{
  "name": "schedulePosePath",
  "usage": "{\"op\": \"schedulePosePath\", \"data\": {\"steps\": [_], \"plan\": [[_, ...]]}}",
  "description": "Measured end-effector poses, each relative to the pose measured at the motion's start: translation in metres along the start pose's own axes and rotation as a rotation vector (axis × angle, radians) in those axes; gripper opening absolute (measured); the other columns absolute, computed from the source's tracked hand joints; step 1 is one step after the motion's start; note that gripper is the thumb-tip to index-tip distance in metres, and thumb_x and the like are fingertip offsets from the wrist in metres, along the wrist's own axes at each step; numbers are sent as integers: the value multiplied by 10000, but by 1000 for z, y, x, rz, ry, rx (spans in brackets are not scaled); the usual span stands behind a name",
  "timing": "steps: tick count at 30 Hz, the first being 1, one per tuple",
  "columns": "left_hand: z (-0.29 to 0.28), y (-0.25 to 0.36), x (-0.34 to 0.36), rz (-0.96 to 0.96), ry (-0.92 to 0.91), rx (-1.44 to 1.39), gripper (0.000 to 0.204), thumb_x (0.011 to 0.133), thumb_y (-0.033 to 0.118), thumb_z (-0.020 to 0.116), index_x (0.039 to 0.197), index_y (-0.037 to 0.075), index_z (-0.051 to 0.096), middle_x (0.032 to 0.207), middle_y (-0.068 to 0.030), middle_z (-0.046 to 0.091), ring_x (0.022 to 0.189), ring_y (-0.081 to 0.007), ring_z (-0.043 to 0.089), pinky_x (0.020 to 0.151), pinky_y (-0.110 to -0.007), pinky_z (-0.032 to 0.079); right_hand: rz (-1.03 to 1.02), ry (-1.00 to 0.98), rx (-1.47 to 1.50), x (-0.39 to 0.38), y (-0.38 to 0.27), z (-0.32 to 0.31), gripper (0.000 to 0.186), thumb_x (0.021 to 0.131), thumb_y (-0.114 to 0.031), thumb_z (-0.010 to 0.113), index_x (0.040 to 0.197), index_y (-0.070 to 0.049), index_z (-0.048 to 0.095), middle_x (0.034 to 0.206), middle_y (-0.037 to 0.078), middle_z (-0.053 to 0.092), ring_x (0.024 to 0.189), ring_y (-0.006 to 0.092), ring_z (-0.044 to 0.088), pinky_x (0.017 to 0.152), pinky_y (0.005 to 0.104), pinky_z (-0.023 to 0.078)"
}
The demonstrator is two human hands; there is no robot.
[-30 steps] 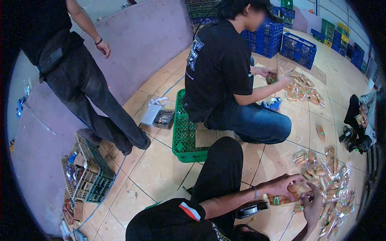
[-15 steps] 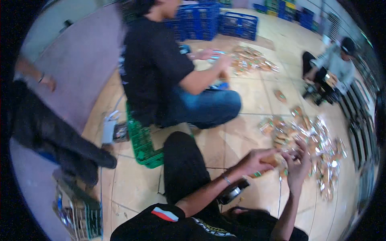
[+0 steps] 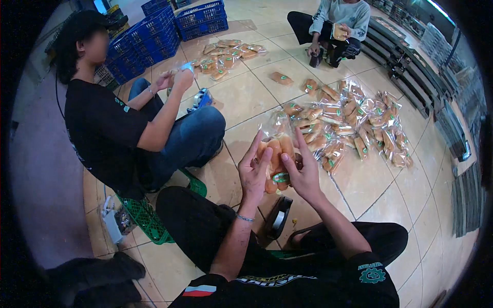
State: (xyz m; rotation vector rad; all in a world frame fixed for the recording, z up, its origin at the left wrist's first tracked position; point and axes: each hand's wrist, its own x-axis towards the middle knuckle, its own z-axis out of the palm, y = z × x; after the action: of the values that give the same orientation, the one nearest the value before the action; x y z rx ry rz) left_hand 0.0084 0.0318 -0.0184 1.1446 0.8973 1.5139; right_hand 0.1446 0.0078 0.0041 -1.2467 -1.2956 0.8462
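Note:
Between my left hand (image 3: pixel 252 172) and my right hand (image 3: pixel 304 173) is a clear bag of golden bread rolls (image 3: pixel 275 156) with a green label near its bottom end and loose plastic at the top. Both hands grip its sides, thumbs on the front. Just below them on the tiled floor lies a black tape dispenser (image 3: pixel 279 218) with a roll of tape. Ahead and to the right is a spread pile of similar bagged rolls (image 3: pixel 354 120), overlapping one another, with a single bag (image 3: pixel 281 78) apart behind it.
A co-worker (image 3: pixel 102 128) sits at left on a green crate (image 3: pixel 154 220), handling something. Another person (image 3: pixel 339 31) crouches at back right holding bread. Someone's legs show lower left. Blue crates (image 3: pixel 200 20) stand behind another bread pile (image 3: pixel 231 54). Metal trays (image 3: pixel 395 72) are stacked along the right.
My view has swung right, so the scene has shifted left. My hands now hold the bag more upright and centred before me, thumbs on its front.

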Motion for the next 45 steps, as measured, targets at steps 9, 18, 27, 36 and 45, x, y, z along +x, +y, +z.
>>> {"op": "schedulePosePath", "data": {"steps": [9, 18, 27, 36, 45], "plan": [[0, 12, -5, 252, -93, 125, 306, 922, 44, 660, 1222, -16, 664, 1280, -131, 630, 1204, -201, 571, 1024, -313, 442, -410, 2, -185, 13, 5, -11, 320, 877, -174, 713, 1163, -35, 680, 979, 149, 682, 907, 270, 649, 818, 346, 493], [10, 28, -11, 66, 76, -161, 172, 909, 18, 669, 1051, -74, 697, 1145, -157, 679, 1090, -197, 619, 976, -328, 471, -167, -139, 144, 14, 2, -17, 198, 897, -149, 693, 1054, -36, 736, 933, 77, 651, 891, 162, 596, 805, 294, 467], [-3, 40, -12, 110, 33, 145, 153, 835, -3, 726, 977, -60, 734, 1019, -119, 709, 948, -175, 649, 890, -297, 502, -97, -215, 410, 9, 9, -15, 132, 932, -93, 654, 993, -14, 740, 1058, 58, 653, 1026, 146, 586, 898, 282, 460], [-1, 36, -11, 173, 16, 147, 146, 823, -40, 725, 965, -75, 729, 995, -122, 711, 924, -180, 661, 857, -296, 520, -95, -245, 436, 12, -19, -36, 371, 870, -81, 741, 1211, -24, 606, 1021, 34, 671, 945, 106, 622, 861, 284, 488], [-1, 32, -10, 407, -51, 90, 97, 818, -69, 704, 905, -37, 674, 991, -109, 689, 836, -163, 663, 764, -271, 534, -244, -98, 327, 12, -20, -24, 104, 851, -77, 752, 935, -27, 718, 858, 31, 688, 811, 95, 634, 754, 249, 486]]}}
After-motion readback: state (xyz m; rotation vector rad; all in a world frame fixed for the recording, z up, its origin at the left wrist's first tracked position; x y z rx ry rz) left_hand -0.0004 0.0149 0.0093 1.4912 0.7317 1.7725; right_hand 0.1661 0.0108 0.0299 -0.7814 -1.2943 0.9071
